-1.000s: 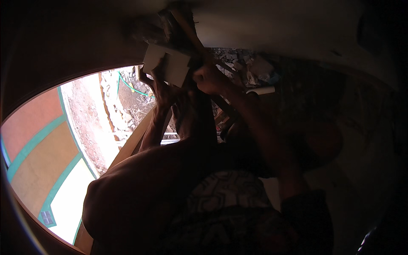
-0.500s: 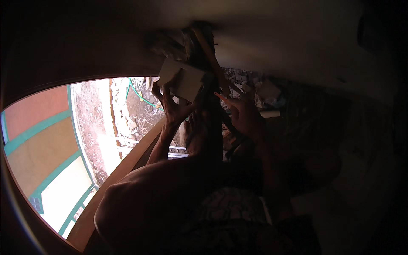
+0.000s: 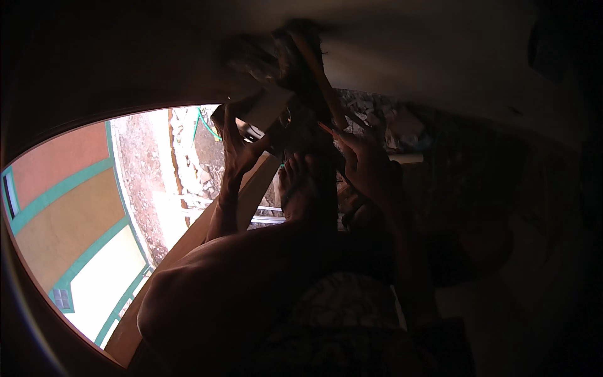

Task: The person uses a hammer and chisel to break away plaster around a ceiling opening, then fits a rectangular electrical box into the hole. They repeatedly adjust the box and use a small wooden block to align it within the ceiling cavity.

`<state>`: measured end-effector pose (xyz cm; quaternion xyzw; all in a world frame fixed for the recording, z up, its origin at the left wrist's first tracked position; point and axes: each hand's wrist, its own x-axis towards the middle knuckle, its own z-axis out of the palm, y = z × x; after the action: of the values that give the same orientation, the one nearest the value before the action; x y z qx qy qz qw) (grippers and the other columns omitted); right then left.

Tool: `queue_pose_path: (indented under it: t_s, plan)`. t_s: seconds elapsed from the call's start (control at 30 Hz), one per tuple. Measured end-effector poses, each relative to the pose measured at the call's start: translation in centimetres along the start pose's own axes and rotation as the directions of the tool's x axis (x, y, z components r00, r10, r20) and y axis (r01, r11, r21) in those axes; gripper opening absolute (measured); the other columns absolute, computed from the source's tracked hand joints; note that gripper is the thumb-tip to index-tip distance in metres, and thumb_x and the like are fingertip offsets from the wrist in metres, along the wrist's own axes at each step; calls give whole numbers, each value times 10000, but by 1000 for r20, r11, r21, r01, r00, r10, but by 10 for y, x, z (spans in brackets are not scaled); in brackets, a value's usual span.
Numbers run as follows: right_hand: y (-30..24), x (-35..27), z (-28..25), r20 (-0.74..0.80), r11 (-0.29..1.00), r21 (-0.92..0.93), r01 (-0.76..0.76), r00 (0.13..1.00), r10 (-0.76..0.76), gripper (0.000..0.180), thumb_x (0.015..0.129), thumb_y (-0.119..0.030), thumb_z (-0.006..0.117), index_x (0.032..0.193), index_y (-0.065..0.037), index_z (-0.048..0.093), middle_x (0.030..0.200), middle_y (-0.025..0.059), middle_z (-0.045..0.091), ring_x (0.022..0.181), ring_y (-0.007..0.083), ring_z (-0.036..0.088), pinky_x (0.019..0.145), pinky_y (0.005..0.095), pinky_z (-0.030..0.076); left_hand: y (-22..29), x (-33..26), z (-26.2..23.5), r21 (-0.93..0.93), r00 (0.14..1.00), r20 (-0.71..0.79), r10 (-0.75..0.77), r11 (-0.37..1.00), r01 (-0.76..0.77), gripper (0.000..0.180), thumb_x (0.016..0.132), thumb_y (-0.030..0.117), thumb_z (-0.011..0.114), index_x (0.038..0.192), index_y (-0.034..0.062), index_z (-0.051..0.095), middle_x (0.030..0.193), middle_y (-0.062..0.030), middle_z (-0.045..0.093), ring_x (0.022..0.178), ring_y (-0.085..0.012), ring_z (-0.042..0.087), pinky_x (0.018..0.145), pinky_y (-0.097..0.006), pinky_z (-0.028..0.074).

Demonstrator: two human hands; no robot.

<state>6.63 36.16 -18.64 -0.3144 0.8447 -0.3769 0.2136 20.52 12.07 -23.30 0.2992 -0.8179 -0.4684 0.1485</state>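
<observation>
In dim light, a pale, flat-faced rectangular block (image 3: 267, 108) is tilted in front of me. My left hand (image 3: 239, 151) grips its near-left side, with fingers and thumb spread around it. To its right, my right hand (image 3: 367, 163) is closed around a thin stick-like piece with an orange tip (image 3: 326, 128), which points toward the block. Shadow hides most of this piece, so its kind does not show. My bare foot (image 3: 298, 182) is just below the block.
A slanting wooden pole (image 3: 317, 72) rises beyond the block among dark timber. Rubble (image 3: 370, 107) lies behind my right hand. A wooden plank (image 3: 188, 245) runs along the left by my knee (image 3: 169, 295). Through the bright opening are a green hose (image 3: 207, 125) and a painted wall (image 3: 63, 157).
The block has tilted, its pale face now looking narrower and darker. My left hand has shifted slightly left and turned with it. My right hand stays nearly in place, still holding the thin piece.
</observation>
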Motion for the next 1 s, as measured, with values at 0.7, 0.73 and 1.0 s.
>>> queue_pose_path:
  t_s: [0.7, 0.73, 1.0]
  plan:
    - [59, 72, 138, -348, 971, -212, 111, 920, -181, 339, 935, -48, 565, 1267, 23, 556, 1052, 237, 649, 945, 435, 653, 796, 483, 536, -26, -8, -38, -445, 987, -27, -158, 886, 130, 756, 728, 393, 767, 1362, 82, 498, 1288, -196, 432, 1269, -369, 389, 1058, -503, 402]
    - [59, 79, 138, -374, 954, -266, 137, 898, -233, 348, 936, -25, 538, 1278, 34, 563, 1143, 239, 642, 1019, 441, 642, 864, 483, 535, -26, -6, -41, -430, 987, -15, -158, 893, 136, 753, 728, 394, 768, 1360, 83, 501, 1286, -198, 436, 1266, -371, 390, 1060, -502, 397]
    - [19, 95, 95, -172, 974, -203, -95, 983, 60, 423, 949, -212, 628, 1278, 37, 534, 1059, 258, 653, 956, 423, 662, 817, 488, 542, 24, 7, -49, -87, 959, 176, -224, 967, 241, 723, 733, 405, 780, 1337, 92, 535, 1277, -216, 474, 1244, -383, 406, 1078, -497, 348]
